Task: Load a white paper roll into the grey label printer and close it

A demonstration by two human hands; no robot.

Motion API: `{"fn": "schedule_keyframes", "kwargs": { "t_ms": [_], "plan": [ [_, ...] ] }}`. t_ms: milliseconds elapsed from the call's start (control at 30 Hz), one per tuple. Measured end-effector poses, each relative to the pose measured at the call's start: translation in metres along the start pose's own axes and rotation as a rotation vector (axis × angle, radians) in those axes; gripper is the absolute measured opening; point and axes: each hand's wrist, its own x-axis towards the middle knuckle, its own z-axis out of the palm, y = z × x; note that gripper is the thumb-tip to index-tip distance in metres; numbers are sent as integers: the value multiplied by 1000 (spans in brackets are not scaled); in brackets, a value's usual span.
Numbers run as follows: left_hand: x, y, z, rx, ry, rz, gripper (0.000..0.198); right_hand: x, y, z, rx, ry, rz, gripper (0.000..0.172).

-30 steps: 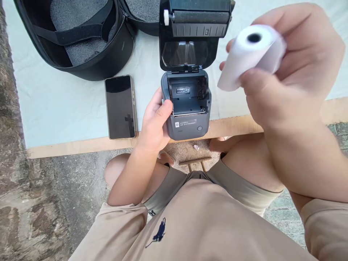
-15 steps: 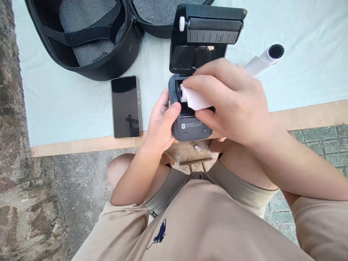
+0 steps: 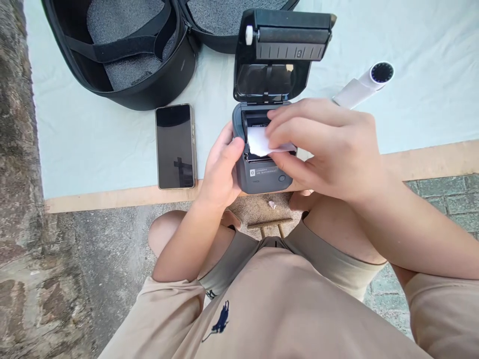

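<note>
A small dark grey printer [image 3: 264, 177] sits at the table's near edge with its black lid [image 3: 286, 47] swung up. My left hand [image 3: 220, 167] wraps around the printer's left side, thumb on its top edge. My right hand [image 3: 325, 144] reaches over the open bay, fingers curled on a white paper roll [image 3: 260, 142] that lies partly down in the bay. Most of the roll is hidden under my fingers.
A black phone [image 3: 175, 146] lies face up left of the printer. An open black case [image 3: 123, 50] with grey foam stands at the back left. A white handheld device [image 3: 364, 85] lies to the right on the pale cloth [image 3: 93, 144]. The table's wooden edge [image 3: 430, 159] runs along the front.
My right hand carried the paper roll from up near the camera down to the printer and lowered it into the open bay. The left hand kept its hold on the printer.
</note>
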Motion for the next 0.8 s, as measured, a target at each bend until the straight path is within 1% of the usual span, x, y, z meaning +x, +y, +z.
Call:
{"fn": "schedule_keyframes", "kwargs": {
  "t_ms": [100,167,233,267,333,400,433,500,567,633,733,767,800],
  "plan": [
    [2,-1,-2,-37,-24,-16,36,-4,4,1,118,-41,-69,6],
    [2,-1,-3,-21,-12,-15,36,-7,6,2,137,-84,-77,7],
    [1,-2,-4,37,14,-15,40,-9,7,3,174,-107,-71,5],
    [1,-1,-4,66,25,-16,44,-9,7,3,197,-96,-64,4],
    [0,-1,-4,102,31,-22,54,-9,8,2,231,-24,-32,4],
    [0,0,-4,109,27,-14,60,-8,10,1,218,53,42,6],
    [0,0,-4,105,19,-9,62,-7,12,0,195,67,86,8],
    [0,0,-5,100,0,-3,66,-7,14,-1,149,40,151,13],
    [1,0,-6,102,-11,-2,71,-8,16,-1,135,12,168,20],
    [1,-1,-7,107,-25,4,77,-10,17,-2,158,77,182,26],
    [2,-4,-10,112,-60,20,92,-10,18,-3,207,237,290,42],
    [2,-5,-11,117,-68,25,97,-9,19,-4,248,244,338,49],
    [3,-6,-12,123,-76,29,102,-7,19,-4,302,217,386,56]
  ]
}}
